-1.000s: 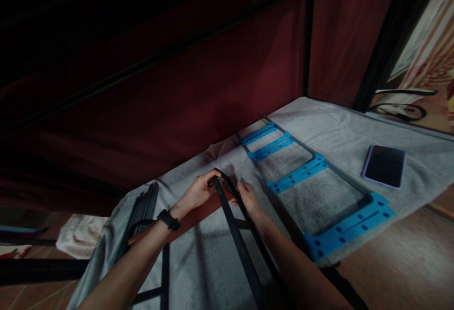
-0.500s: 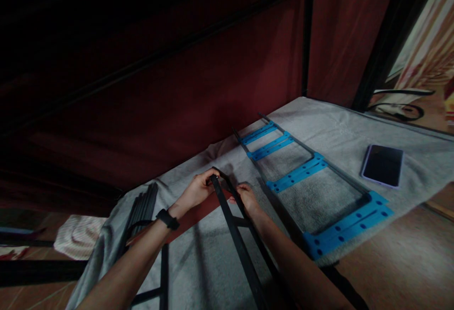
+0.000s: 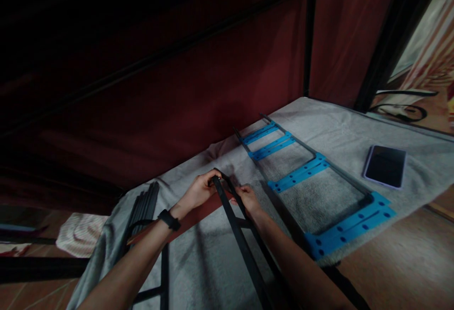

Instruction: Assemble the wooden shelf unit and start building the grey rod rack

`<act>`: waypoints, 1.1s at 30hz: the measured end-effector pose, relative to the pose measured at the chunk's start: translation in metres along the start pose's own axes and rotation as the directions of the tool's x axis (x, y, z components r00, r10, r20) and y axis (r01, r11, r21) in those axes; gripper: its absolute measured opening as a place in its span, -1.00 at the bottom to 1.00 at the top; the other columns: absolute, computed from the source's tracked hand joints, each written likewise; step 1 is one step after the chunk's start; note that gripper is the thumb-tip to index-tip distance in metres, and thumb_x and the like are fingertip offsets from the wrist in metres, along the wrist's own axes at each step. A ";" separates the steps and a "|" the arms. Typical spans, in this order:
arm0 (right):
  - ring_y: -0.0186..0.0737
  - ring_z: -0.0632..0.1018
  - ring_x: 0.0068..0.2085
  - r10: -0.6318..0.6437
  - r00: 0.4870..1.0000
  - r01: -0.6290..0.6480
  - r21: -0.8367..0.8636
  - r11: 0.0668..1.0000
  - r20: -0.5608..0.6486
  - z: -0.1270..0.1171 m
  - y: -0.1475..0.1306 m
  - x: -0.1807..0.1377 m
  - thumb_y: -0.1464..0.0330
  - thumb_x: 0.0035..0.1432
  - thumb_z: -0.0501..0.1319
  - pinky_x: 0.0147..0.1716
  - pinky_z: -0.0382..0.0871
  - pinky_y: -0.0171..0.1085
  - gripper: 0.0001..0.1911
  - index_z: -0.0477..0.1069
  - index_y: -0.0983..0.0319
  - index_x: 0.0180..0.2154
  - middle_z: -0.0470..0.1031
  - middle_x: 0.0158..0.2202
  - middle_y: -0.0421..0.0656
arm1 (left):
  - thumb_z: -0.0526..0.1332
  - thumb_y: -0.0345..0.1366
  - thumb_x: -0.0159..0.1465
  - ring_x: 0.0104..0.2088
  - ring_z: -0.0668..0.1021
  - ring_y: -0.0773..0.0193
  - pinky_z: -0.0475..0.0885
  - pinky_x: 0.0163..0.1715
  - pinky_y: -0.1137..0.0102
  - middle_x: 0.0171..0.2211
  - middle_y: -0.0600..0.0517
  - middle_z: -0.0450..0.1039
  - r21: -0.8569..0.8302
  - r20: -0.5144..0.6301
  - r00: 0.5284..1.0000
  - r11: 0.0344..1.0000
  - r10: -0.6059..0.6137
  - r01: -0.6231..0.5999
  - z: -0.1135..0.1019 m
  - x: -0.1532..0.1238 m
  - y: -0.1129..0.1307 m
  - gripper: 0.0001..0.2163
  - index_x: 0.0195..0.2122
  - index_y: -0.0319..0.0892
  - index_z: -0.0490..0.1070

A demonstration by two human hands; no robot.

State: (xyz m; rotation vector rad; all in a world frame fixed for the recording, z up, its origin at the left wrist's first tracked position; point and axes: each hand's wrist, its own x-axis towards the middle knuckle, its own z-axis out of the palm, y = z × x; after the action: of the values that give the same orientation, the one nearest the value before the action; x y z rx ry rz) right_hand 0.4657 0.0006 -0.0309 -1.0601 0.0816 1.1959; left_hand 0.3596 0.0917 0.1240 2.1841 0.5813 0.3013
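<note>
My left hand (image 3: 200,188), with a dark watch (image 3: 169,219) at the wrist, is closed on the top end of a black ladder-like frame (image 3: 237,234). The frame has two long rails joined by a short crossbar, and its lower part runs out of the picture. On its right rail my right hand (image 3: 247,198) is closed, with the fingertips partly hidden behind the rail. A reddish-brown flat panel (image 3: 191,216) lies on the grey cloth (image 3: 220,262) behind and below my left hand.
Grey frames with blue perforated brackets (image 3: 349,227) lie in a row to the right. Further right is a phone (image 3: 385,166) in a purple case. Several dark tubes (image 3: 145,203) and another black frame (image 3: 164,272) lie left. A dark red panelled surface (image 3: 227,92) stands behind the cloth.
Both hands keep their hold on the black frame. The view has shifted very slightly, and the frame's top end sits almost where it was.
</note>
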 end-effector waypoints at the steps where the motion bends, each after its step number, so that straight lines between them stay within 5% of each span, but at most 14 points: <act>1: -0.26 0.55 -0.56 0.000 1.000 0.000 -0.002 1.000 -0.011 0.000 0.000 0.000 0.20 0.14 0.39 -0.42 0.56 -0.27 -0.68 0.26 0.10 -0.40 0.45 -0.58 -0.34 | 0.31 -0.35 0.17 -0.31 0.58 0.24 0.45 -0.32 0.45 -0.33 0.05 0.57 -0.006 0.010 1.000 1.000 -0.002 0.002 0.001 0.000 0.000 -0.85 -0.21 -0.14 0.48; 6: -0.26 0.56 -0.57 0.044 0.999 -0.045 -0.009 0.999 -0.014 0.001 -0.007 -0.003 0.18 0.31 0.24 -0.45 0.56 -0.27 -0.80 0.31 0.10 -0.32 0.48 -0.55 -0.31 | 0.33 -0.33 0.18 -0.31 0.57 0.24 0.45 -0.30 0.43 -0.32 0.05 0.56 0.017 -0.004 1.000 1.000 -0.007 0.007 0.002 0.001 -0.001 -0.86 -0.23 -0.12 0.47; 14: -0.24 0.57 -0.52 0.027 1.000 -0.027 -0.055 0.998 -0.002 -0.001 -0.003 -0.003 0.06 0.31 0.27 -0.45 0.55 -0.30 -0.67 0.33 0.11 -0.36 0.46 -0.55 -0.28 | 0.36 -0.32 0.19 -0.29 0.59 0.22 0.48 -0.27 0.41 -0.32 0.05 0.55 -0.025 0.026 1.000 1.000 -0.010 0.011 0.003 -0.001 0.001 -0.84 -0.21 -0.13 0.47; 17: -0.24 0.58 -0.51 0.077 0.997 -0.077 0.003 0.997 0.004 -0.001 -0.006 -0.003 0.20 0.37 0.19 -0.39 0.58 -0.26 -0.78 0.36 0.11 -0.35 0.47 -0.53 -0.28 | 0.37 -0.35 0.18 -0.29 0.58 0.22 0.48 -0.27 0.42 -0.32 0.05 0.56 -0.004 0.007 1.000 1.000 -0.003 0.003 0.003 0.000 -0.001 -0.85 -0.22 -0.14 0.48; 20: -0.26 0.58 -0.50 0.061 0.998 -0.061 0.003 0.998 0.005 0.000 -0.006 -0.002 0.31 0.28 0.28 -0.34 0.59 -0.26 -0.82 0.32 0.12 -0.37 0.48 -0.53 -0.30 | 0.34 -0.36 0.18 -0.31 0.57 0.24 0.46 -0.29 0.43 -0.33 0.05 0.55 0.004 0.007 1.000 1.000 0.004 -0.004 0.001 0.002 -0.005 -0.84 -0.21 -0.14 0.49; 26: -0.25 0.57 -0.53 0.032 0.999 -0.032 -0.020 0.999 -0.005 0.000 -0.002 0.000 0.12 0.33 0.26 -0.42 0.57 -0.28 -0.71 0.31 0.11 -0.37 0.46 -0.54 -0.29 | 0.33 -0.36 0.18 -0.30 0.57 0.24 0.46 -0.30 0.43 -0.32 0.05 0.55 -0.013 0.030 1.000 1.000 0.003 -0.003 0.002 0.002 -0.007 -0.85 -0.21 -0.13 0.47; 33: -0.27 0.58 -0.51 0.050 0.999 -0.050 -0.024 0.998 -0.003 0.000 -0.002 -0.001 0.32 0.22 0.36 -0.38 0.58 -0.29 -0.73 0.28 0.12 -0.40 0.45 -0.56 -0.32 | 0.32 -0.34 0.20 -0.34 0.53 0.28 0.43 -0.34 0.46 -0.35 0.06 0.52 0.011 0.024 1.000 1.000 0.018 -0.019 0.000 0.001 -0.002 -0.87 -0.21 -0.15 0.49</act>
State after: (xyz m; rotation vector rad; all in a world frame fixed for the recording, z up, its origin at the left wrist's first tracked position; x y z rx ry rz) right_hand 0.4671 0.0001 -0.0290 -1.0862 0.0962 1.2432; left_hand 0.3599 0.0933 0.1220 2.2017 0.5510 0.2824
